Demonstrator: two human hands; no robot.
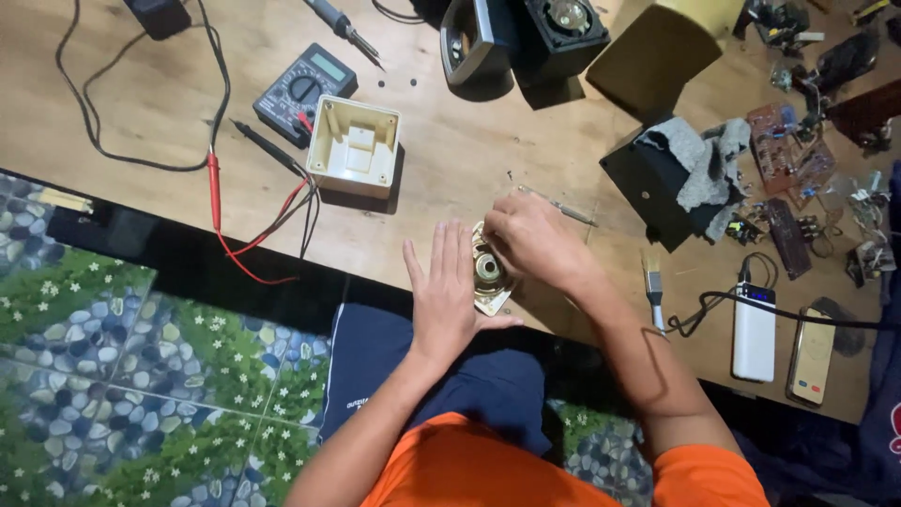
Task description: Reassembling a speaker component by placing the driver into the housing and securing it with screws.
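Round speaker (489, 272) sits at the bench (450, 160) edge, cone up. Left hand (443, 296) lies flat at its nine o'clock, fingers spread, released; right hand (535, 239) curls over its one o'clock rim, grasping it.

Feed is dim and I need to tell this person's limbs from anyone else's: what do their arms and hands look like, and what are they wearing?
Both arms are bare from the short orange sleeves down. The left hand and the right hand wear no gloves; no rings, watch or wristband are visible. The orange shirt shows at the bottom edge, with dark blue shorts bearing small pale print.
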